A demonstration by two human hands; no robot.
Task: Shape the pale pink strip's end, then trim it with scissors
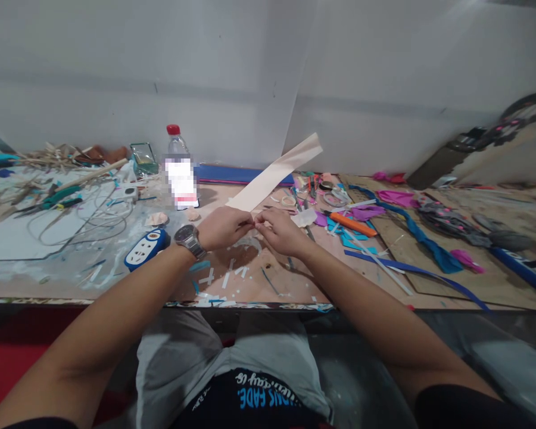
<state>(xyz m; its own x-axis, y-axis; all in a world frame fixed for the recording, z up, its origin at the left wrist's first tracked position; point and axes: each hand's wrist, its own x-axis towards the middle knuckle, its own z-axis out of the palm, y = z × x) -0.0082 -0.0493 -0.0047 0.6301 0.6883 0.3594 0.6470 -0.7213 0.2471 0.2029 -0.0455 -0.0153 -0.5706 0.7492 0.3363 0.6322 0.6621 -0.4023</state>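
Note:
My left hand, with a metal watch on its wrist, is closed in a pinch above the middle of the cluttered table. My right hand meets it fingertip to fingertip, also pinched. What the fingertips hold, if anything, is too small to make out. Just behind both hands a long cream strip slants up to the right, its far end near the wall. Small white and blue scraps lie on the tabletop below the hands.
A blue and white power socket and a red-capped bottle stand left. An orange cutter, a blue strip and coloured scraps lie right. Wood sticks and green-handled pliers are far left; a dark bottle leans far right.

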